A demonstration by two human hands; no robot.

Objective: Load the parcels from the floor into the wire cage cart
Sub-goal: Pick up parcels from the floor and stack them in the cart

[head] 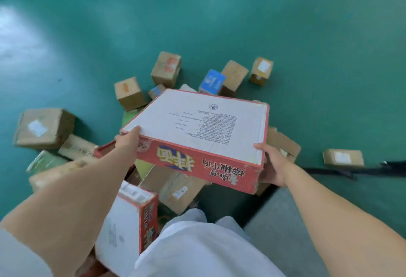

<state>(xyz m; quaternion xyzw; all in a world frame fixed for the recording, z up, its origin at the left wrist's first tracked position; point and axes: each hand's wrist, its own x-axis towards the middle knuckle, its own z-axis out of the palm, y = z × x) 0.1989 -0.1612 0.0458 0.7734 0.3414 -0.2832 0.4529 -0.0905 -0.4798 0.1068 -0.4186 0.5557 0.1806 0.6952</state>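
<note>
At the centre of the frame, a flat red-and-white carton (195,131) is held off the green floor (307,34). The left hand (126,142) grips its near left corner, and the right hand (273,164) clasps its right end, fingers apparently beneath. Brown parcels (44,128) lie scattered below; a second red carton (131,221) sits at lower left.
</note>
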